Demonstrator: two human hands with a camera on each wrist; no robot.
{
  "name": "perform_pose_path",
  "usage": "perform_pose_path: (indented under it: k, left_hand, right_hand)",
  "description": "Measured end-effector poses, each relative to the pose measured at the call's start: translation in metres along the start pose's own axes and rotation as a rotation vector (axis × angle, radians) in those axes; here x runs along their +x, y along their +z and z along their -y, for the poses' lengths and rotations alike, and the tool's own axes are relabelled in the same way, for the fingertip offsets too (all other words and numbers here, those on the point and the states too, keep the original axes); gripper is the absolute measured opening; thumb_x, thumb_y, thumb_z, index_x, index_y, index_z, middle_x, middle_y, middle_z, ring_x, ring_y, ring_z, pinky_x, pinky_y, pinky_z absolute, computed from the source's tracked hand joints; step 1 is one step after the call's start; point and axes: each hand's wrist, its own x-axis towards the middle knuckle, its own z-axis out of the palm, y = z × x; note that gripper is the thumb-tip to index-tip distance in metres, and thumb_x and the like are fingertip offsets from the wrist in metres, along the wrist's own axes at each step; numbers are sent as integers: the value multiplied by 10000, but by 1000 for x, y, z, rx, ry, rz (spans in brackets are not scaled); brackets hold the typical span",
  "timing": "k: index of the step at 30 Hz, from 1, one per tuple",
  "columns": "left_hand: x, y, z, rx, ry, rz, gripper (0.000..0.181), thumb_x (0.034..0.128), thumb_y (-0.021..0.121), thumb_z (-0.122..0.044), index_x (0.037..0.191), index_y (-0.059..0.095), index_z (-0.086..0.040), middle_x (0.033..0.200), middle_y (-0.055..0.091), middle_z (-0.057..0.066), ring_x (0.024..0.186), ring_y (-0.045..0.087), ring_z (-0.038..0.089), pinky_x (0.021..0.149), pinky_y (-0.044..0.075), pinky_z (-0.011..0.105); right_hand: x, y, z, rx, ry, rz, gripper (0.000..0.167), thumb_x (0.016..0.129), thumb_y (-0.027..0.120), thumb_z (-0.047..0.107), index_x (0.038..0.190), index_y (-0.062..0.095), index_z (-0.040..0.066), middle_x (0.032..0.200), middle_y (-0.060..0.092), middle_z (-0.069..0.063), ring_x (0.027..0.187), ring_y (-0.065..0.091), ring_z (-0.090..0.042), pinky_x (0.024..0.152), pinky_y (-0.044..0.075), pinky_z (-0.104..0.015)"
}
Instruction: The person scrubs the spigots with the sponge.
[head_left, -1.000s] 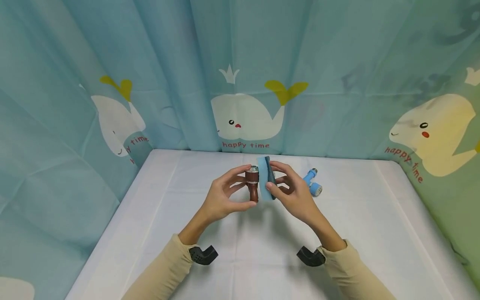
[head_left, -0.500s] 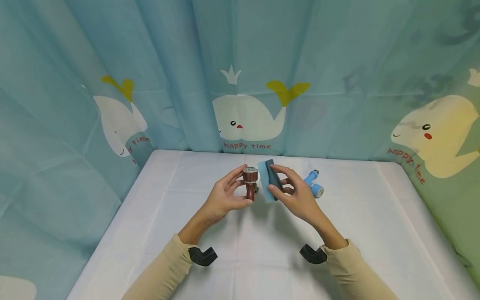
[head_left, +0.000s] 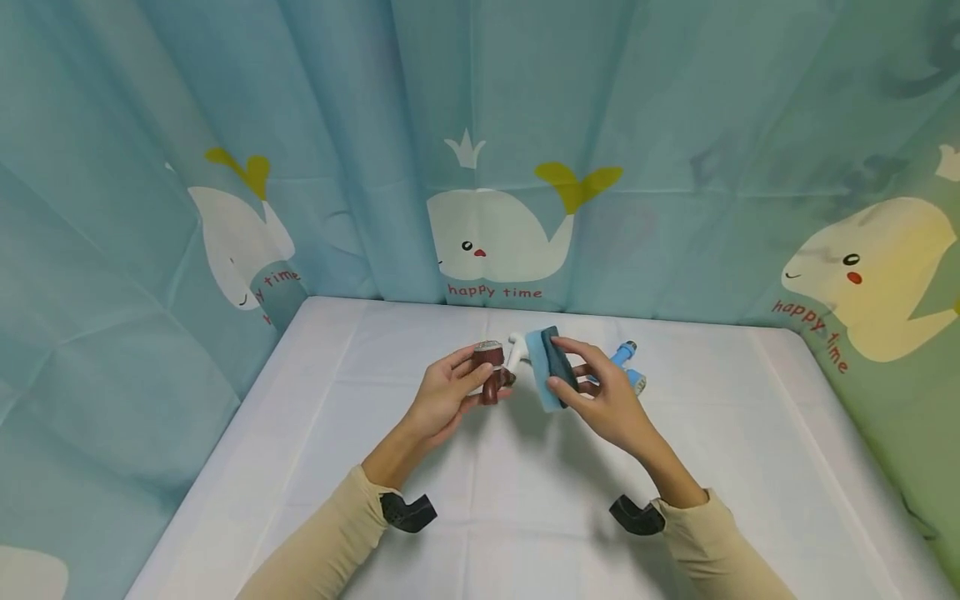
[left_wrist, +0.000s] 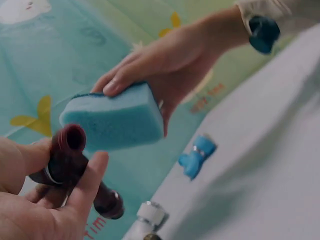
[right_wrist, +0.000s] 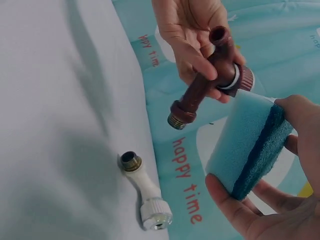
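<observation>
My left hand (head_left: pixel 442 392) grips a dark red faucet (right_wrist: pixel 202 90) with a ribbed round knob and a brass threaded end, held above the table. In the left wrist view, its open spout faces the camera between thumb and fingers. My right hand (head_left: pixel 609 398) pinches a sponge (left_wrist: pixel 117 120), light blue foam with a darker blue scouring layer, between thumb and fingers. The sponge stands just right of the red faucet in the head view, a small gap between them.
A white faucet (right_wrist: pixel 145 192) with a clear-ended knob lies on the white table (head_left: pixel 360 467) behind the hands. Farther right lies a blue faucet (left_wrist: pixel 196 156), partly hidden by my right hand in the head view. A whale-print curtain (head_left: pixel 345 150) surrounds the table.
The sponge has moved right and slightly down, away from the red faucet. My left hand has turned the faucet and shifted its thumb onto the front. The white faucet has come into sight.
</observation>
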Motion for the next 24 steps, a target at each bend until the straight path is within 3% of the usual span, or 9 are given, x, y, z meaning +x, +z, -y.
perform_pose_path:
  k: [5,7,9,12,18,22,24]
  left_hand:
    - [-1,-1,2,462,117,-140,513,1005,670,-82,1488,512,-12,1348,641,209,1044,685,284,813,581,334]
    - [-1,-2,2,557,151,-154,498,1003,676,-91,1479,536,-50,1327,658,192,902,684,233,731,571,342]
    - [-1,-4,2,522,149,-125,488,1010,654,-60,1482,534,-86,1342,627,201,809,657,227,682,588,378]
    - [-1,-6,1,389,91,-68,504,1019,610,-2,1499,507,-117,1377,525,232,785,701,253,704,629,428]
    - [-1,-11,1,146,-55,60,534,1045,539,26,1536,366,-97,1449,438,334,988,730,370,901,587,525]
    - [-2,-14,3,73,-89,103,483,1075,534,-69,1521,356,-118,1419,486,349,1021,722,347,949,562,541]
    - [-2,-14,3,49,-96,104,453,1090,528,-157,1516,375,-135,1391,529,296,1034,713,346,963,553,545]
  right_hand:
    - [-4,-3,-1,-12,17,6,569,961,753,174,1486,540,228,1402,562,-81,1037,649,-237,830,589,-255]
    - [-5,-4,-1,-19,18,6,570,964,750,175,1489,536,234,1400,562,-79,1040,643,-237,834,585,-249]
    - [-6,-4,-2,-24,15,5,569,965,748,174,1489,536,234,1402,562,-80,1044,641,-239,837,585,-248]
    - [-7,-5,-2,-24,9,7,567,966,746,169,1489,537,227,1407,563,-83,1046,642,-240,838,587,-255]
    - [-8,-5,-3,-18,12,15,566,968,743,165,1492,536,214,1420,559,-89,1053,644,-239,833,588,-256]
    - [-9,-4,-4,-8,11,18,566,972,736,153,1497,531,201,1425,552,-99,1062,644,-250,830,588,-257]
    - [-10,-4,-4,-1,12,21,564,971,737,153,1495,532,203,1422,550,-101,1065,647,-255,827,590,-263]
